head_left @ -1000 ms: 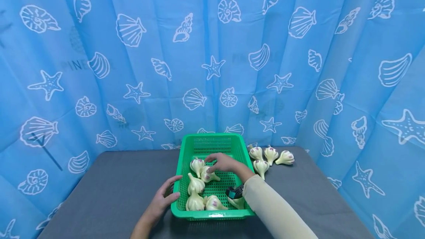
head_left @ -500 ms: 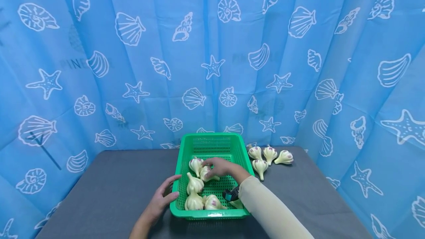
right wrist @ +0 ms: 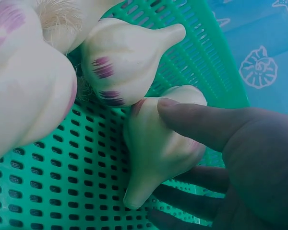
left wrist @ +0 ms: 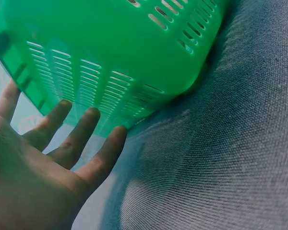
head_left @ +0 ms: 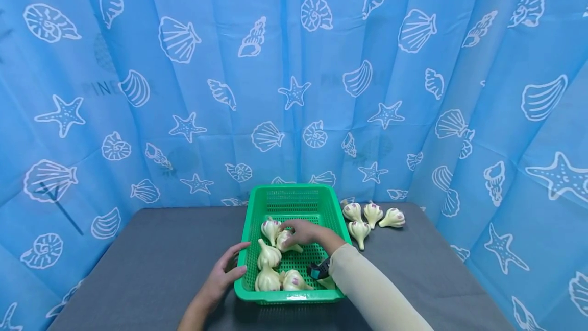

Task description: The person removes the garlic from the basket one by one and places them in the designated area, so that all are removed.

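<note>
A green perforated plastic basket (head_left: 294,298) holds several garlic bulbs. My right hand (head_left: 300,233) reaches into it and grips a garlic bulb (right wrist: 151,139), thumb on top and fingers curled beneath in the right wrist view. Against that bulb lies another garlic bulb (right wrist: 127,62), with purple streaks and its stem pointing away. At the basket's left side is my left hand (head_left: 223,272), its fingers extended along the wall and the thumb near the rim. In the left wrist view the fingertips (left wrist: 119,133) overlap the slotted side wall.
To the right of the basket, more garlic bulbs (head_left: 373,214) lie grouped on the grey cloth (head_left: 151,259). Further garlic bulbs (head_left: 294,281) sit along the basket's near side, one partly hidden by the right sleeve. A blue shell-print curtain (head_left: 294,91) hangs behind and at the sides.
My right hand has lowered slightly onto the garlic bulb, and its fingers have closed round it. The left hand keeps its place at the basket's side.
</note>
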`<state>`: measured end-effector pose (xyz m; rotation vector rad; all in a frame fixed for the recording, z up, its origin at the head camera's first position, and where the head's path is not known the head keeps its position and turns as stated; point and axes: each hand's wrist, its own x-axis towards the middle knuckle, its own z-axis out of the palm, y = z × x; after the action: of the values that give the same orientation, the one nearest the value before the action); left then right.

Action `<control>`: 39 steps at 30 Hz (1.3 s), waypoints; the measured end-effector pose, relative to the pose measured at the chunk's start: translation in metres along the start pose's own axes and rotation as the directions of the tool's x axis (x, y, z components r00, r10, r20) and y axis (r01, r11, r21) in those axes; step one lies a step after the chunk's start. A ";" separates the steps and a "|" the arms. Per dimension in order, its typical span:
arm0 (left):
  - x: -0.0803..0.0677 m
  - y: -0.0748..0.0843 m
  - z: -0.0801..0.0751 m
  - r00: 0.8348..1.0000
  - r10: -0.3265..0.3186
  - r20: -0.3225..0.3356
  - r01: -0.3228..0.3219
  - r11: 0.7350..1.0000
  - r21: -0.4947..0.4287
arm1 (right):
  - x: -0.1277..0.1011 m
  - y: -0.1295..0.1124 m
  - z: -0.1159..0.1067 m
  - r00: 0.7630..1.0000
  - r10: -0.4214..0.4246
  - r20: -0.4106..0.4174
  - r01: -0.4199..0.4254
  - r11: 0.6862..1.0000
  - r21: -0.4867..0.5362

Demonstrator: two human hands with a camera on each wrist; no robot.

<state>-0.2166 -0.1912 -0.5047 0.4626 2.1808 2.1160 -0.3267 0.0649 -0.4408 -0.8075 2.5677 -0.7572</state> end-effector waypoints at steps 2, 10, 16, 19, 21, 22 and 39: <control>0.000 0.000 0.000 1.000 0.002 0.008 -0.001 1.000 -0.011 | 0.000 0.000 0.000 1.000 -0.002 0.004 0.002 1.000 0.004; 0.000 0.000 -0.001 1.000 -0.016 0.012 0.016 1.000 -0.019 | 0.000 -0.002 -0.001 1.000 0.000 0.005 0.000 1.000 0.003; 0.000 0.001 0.000 1.000 -0.025 0.013 0.025 1.000 -0.019 | 0.001 0.000 0.000 1.000 0.020 -0.019 -0.021 1.000 -0.015; 0.001 0.002 -0.001 0.999 -0.028 0.017 0.028 0.999 -0.025 | 0.001 0.000 -0.001 0.999 0.016 -0.048 -0.016 1.000 0.003; 0.001 0.002 -0.001 0.999 -0.030 0.018 0.031 0.999 -0.028 | 0.001 0.001 -0.003 0.997 0.014 -0.070 -0.013 1.000 0.021; 0.000 0.002 -0.001 0.999 -0.032 0.018 0.032 0.999 -0.028 | 0.001 0.002 -0.003 0.996 0.012 -0.084 -0.010 1.000 0.028; -0.001 0.002 0.000 1.000 -0.021 0.014 0.021 0.999 -0.031 | -0.009 0.007 -0.034 0.935 0.032 -0.354 0.004 0.995 0.102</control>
<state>-0.2156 -0.1909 -0.5029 0.4486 2.1326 2.1262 -0.3386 0.0877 -0.4160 -0.6696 2.8146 -1.1088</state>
